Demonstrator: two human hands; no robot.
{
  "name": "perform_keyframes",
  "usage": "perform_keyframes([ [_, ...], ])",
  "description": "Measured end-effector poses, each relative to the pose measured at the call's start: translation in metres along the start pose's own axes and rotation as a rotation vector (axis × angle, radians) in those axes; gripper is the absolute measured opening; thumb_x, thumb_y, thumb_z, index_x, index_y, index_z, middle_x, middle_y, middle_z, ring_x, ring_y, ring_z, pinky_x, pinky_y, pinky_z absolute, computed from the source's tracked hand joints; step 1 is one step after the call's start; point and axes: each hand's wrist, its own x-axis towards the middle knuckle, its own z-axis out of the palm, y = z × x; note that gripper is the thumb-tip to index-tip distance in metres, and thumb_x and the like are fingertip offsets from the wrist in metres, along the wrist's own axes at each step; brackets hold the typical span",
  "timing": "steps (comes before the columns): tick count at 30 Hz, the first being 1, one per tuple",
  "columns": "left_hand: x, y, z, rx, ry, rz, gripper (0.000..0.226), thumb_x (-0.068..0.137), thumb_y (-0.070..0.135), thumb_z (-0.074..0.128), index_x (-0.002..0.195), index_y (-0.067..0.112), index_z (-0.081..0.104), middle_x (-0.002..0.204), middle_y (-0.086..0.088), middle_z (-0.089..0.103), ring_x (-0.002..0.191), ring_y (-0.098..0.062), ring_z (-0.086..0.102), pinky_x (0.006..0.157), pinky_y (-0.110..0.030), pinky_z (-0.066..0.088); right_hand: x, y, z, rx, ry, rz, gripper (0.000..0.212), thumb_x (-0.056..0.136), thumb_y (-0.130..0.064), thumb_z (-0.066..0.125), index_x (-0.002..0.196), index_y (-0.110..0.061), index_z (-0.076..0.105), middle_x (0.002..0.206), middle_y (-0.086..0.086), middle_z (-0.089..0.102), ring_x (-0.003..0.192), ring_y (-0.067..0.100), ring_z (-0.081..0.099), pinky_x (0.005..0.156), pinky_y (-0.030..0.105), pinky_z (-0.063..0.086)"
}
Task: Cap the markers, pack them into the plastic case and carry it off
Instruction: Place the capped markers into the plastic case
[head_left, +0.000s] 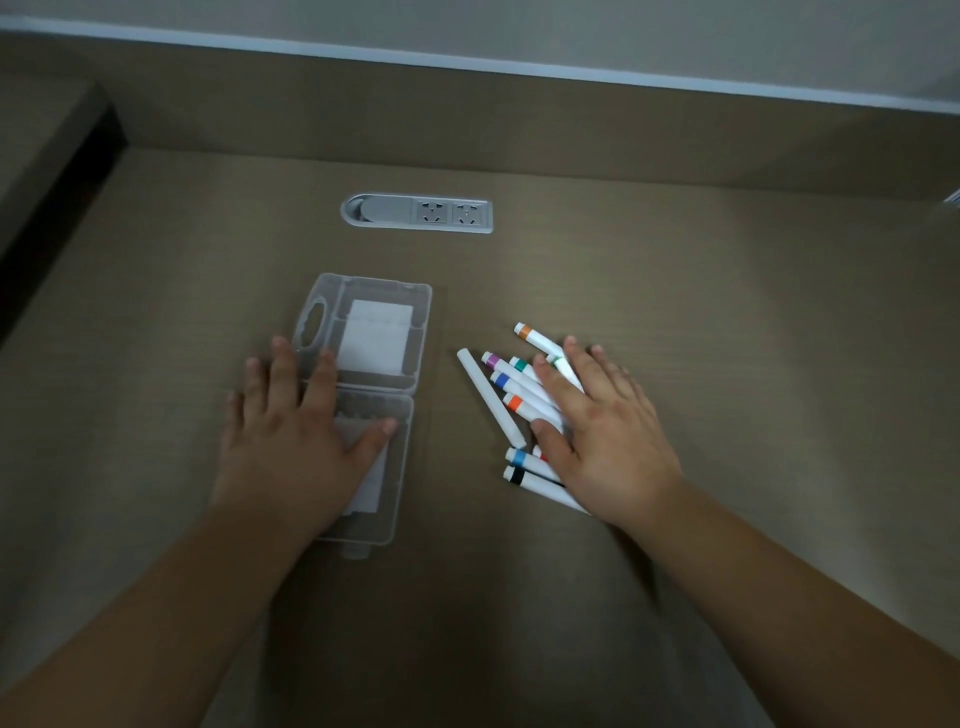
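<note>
A clear plastic case (415, 332) lies opened flat on the brown table, its handled lid half farther away and its tray half nearer, each with a white paper inside. My left hand (296, 441) lies flat with spread fingers on the near half and the case's left edge. To the right, several white markers (519, 395) with coloured bands lie in a loose pile; one plain white marker (488, 397) lies apart at the left. My right hand (597, 431) lies flat over the pile with straight fingers, hiding part of it.
A grey socket strip (418, 213) is set into the table behind the case. A brown back panel and pale wall (519, 31) rise beyond. A dark gap (57, 192) marks the table's left edge. Bare tabletop (779, 364) extends right of the markers.
</note>
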Motion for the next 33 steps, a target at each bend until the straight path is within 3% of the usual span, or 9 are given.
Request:
perform_keyframes([
  [9, -0.006, 0.034, 0.006, -0.007, 0.0, 0.002, 0.101, 0.082, 0.087, 0.016, 0.159, 0.024, -0.001, 0.167, -0.017, -0.006, 0.153, -0.04, 0.002, 0.122, -0.059, 0.013, -0.004, 0.012, -0.004, -0.015, -0.005, 0.025, 0.061, 0.095, -0.058, 0.03, 0.152, -0.036, 0.025, 0.164, -0.002, 0.014, 0.151, 0.022, 0.009, 0.12, 0.042, 0.015],
  [20, -0.01, 0.059, 0.01, -0.072, -0.045, -0.024, 0.099, 0.083, 0.088, 0.016, 0.156, 0.028, -0.013, 0.166, -0.011, -0.017, 0.153, -0.038, -0.011, 0.122, -0.062, 0.007, -0.009, 0.013, -0.012, -0.058, -0.031, 0.073, 0.067, 0.09, -0.064, 0.019, 0.152, -0.038, 0.025, 0.164, 0.001, 0.015, 0.15, 0.026, 0.011, 0.121, 0.048, 0.012],
  [27, -0.014, 0.059, 0.002, -0.296, -0.076, -0.024, 0.091, 0.085, 0.081, 0.027, 0.156, 0.037, -0.009, 0.167, -0.002, -0.018, 0.153, -0.029, -0.017, 0.12, -0.05, -0.009, -0.02, -0.019, -0.007, -0.092, -0.027, 0.17, 0.078, 0.083, -0.078, 0.018, 0.151, -0.041, 0.025, 0.162, 0.009, 0.018, 0.148, 0.036, 0.014, 0.116, 0.06, 0.015],
  [31, -0.008, 0.032, -0.008, -0.489, -0.042, -0.026, 0.084, 0.09, 0.07, 0.042, 0.157, 0.039, 0.004, 0.168, 0.006, -0.008, 0.154, -0.019, -0.012, 0.122, -0.047, 0.002, -0.017, -0.025, -0.001, -0.154, -0.031, 0.191, 0.08, 0.083, -0.079, 0.017, 0.151, -0.038, 0.026, 0.161, 0.013, 0.018, 0.147, 0.04, 0.014, 0.114, 0.064, 0.018],
  [33, -0.001, 0.011, -0.01, -0.438, -0.03, 0.028, 0.081, 0.093, 0.065, 0.042, 0.158, 0.037, 0.004, 0.168, 0.01, -0.006, 0.153, -0.015, -0.01, 0.124, -0.045, 0.006, -0.015, -0.025, 0.0, -0.166, -0.023, 0.197, 0.079, 0.084, -0.078, 0.018, 0.151, -0.036, 0.028, 0.16, 0.014, 0.021, 0.146, 0.041, 0.017, 0.113, 0.064, 0.02],
])
